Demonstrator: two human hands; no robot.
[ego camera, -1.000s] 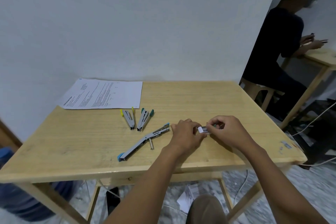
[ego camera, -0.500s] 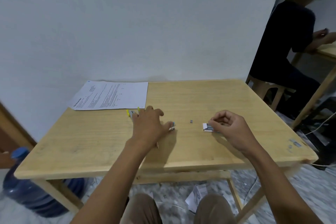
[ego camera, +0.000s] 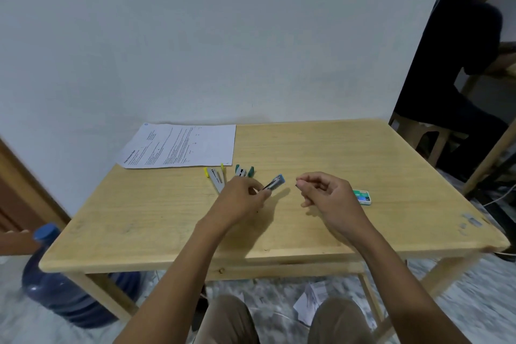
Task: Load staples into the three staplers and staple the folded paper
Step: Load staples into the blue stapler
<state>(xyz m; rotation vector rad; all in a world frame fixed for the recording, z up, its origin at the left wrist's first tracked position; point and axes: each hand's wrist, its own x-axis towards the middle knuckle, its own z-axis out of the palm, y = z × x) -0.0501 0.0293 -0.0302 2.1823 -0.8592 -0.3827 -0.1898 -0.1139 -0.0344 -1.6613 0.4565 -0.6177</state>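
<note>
A pale wooden table (ego camera: 139,218) fills the middle of the view, pushed against a plain white wall. On the floor by its near left leg stands a big blue water bottle (ego camera: 69,296). Past the table's far right corner a second person in dark clothes (ego camera: 460,64) sits on a wooden stool (ego camera: 418,131). A printed sheet of paper (ego camera: 184,145) lies flat at the far left of the tabletop, just in front of the wall.

The left hand (ego camera: 240,198) is over the middle of the table with its fingers curled round the near end of the blue stapler (ego camera: 275,182). The stapler sticks out from the fingertips up and to the right, its blue tip pointing away from the wearer, and it casts a shadow on the wood just below it. The right hand (ego camera: 329,195) is near that tip but apart from it, with bare table between them. Its thumb and forefinger are pinched together towards the stapler and its other fingers are curled under; whether anything sits in the pinch is too small to tell.

Just beyond the left hand's knuckles lie the yellow stapler (ego camera: 215,177) and the green stapler (ego camera: 243,172), side by side, between the hand and the paper's near edge. A small green staple box (ego camera: 362,197) rests on the table just to the right of the right hand. A few grey bits (ego camera: 472,222) lie near the right edge of the table
</note>
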